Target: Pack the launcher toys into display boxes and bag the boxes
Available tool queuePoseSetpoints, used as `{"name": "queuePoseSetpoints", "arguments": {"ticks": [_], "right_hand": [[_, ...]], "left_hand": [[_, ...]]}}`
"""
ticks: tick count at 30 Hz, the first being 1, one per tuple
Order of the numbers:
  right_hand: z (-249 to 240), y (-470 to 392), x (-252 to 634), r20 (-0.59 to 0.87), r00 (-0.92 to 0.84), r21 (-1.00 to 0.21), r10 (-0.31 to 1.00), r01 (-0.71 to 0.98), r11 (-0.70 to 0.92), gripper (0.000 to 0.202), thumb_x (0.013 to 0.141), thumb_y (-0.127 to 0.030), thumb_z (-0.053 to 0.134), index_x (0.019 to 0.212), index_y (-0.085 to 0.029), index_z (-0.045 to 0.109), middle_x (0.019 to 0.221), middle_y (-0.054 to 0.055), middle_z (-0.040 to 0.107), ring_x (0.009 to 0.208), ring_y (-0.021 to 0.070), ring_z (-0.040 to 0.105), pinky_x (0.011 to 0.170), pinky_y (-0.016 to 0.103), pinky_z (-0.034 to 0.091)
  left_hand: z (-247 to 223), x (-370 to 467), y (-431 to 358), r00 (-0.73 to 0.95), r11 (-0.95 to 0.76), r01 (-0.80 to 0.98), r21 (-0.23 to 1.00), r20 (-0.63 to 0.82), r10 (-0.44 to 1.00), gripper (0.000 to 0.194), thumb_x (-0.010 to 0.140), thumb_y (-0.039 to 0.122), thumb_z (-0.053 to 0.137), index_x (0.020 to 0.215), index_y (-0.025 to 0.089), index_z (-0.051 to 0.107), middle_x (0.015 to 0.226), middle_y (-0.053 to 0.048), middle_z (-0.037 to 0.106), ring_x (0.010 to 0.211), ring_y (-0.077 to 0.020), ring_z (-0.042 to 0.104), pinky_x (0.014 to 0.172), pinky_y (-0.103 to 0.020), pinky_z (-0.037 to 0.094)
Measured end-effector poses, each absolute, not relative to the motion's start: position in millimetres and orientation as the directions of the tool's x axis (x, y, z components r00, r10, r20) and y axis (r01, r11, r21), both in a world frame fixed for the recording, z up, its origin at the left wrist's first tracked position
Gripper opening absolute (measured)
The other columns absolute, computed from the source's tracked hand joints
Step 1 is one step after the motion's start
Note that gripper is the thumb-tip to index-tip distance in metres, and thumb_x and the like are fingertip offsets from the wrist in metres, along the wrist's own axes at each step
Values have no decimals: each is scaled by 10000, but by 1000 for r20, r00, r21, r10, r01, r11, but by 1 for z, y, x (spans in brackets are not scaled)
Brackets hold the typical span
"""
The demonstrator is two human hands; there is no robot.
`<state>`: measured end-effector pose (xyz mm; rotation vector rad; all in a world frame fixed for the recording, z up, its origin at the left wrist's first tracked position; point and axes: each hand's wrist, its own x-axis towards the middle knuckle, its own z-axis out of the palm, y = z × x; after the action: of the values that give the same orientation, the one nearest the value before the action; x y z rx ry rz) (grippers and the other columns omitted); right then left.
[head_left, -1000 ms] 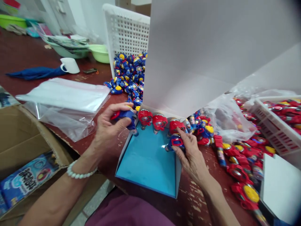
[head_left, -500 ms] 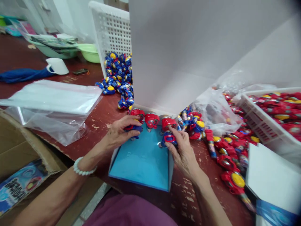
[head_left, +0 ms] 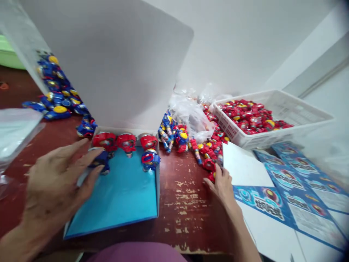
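A shallow box with a blue floor [head_left: 131, 196] stands before me, its tall white lid [head_left: 117, 72] raised. Along its back lie red toy watches [head_left: 127, 142], with a blue toy watch [head_left: 151, 159] in front of them at the right. My left hand [head_left: 60, 178] is at the box's left side, fingers spread, their tips beside another blue toy watch [head_left: 103, 162]. Off to the right, my right hand [head_left: 225, 185] reaches the near end of the loose pile, thumb and fingers around a red toy watch [head_left: 212, 176] that they partly hide.
A white basket [head_left: 308, 125] of red toy watches stands at the back right, a clear plastic bag [head_left: 193, 112] beside it. Printed cardboard sheets [head_left: 289, 182] lie at the right. Blue toy watches [head_left: 58, 103] spill out at the left near a plastic-wrapped stack [head_left: 16, 127].
My right hand has left the blue toy watch in the box and moved right to the red pile. My left hand has opened and drawn back from its blue toy watch. The view has swung right.
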<state>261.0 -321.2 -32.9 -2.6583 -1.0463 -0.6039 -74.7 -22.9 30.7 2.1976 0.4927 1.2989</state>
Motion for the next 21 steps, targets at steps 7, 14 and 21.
{"name": "queuePoseSetpoints", "arguments": {"ticks": [7,14,21], "right_hand": [[-39,-315,235,509,570,-239,646,814,-530,492,897,-522,439,1164,-133,578,1057,192,595,993,365,560,831,600,458],[48,-280,120,275,566,-876,777,480,-39,511,876,-500,587,1330,-293,480,1340,81,522,1184,256,552,919,359,519],[60,-232,155,376,376,-845,847,514,147,458,958,-466,440,1363,-254,416,1227,102,589,1101,226,596,928,386,507]], "left_hand": [[34,-34,-95,571,-895,-27,446,741,353,474,820,54,567,1231,290,557,1158,-36,625,1068,-171,597,956,-293,494],[34,-6,-156,873,-693,-149,706,423,244,893,780,193,651,1493,306,125,1485,-110,381,1310,-284,456,1046,-418,480],[40,-15,-135,699,-464,-252,849,491,519,688,720,157,711,1288,411,417,1155,-49,605,812,-198,696,651,-282,626]]}}
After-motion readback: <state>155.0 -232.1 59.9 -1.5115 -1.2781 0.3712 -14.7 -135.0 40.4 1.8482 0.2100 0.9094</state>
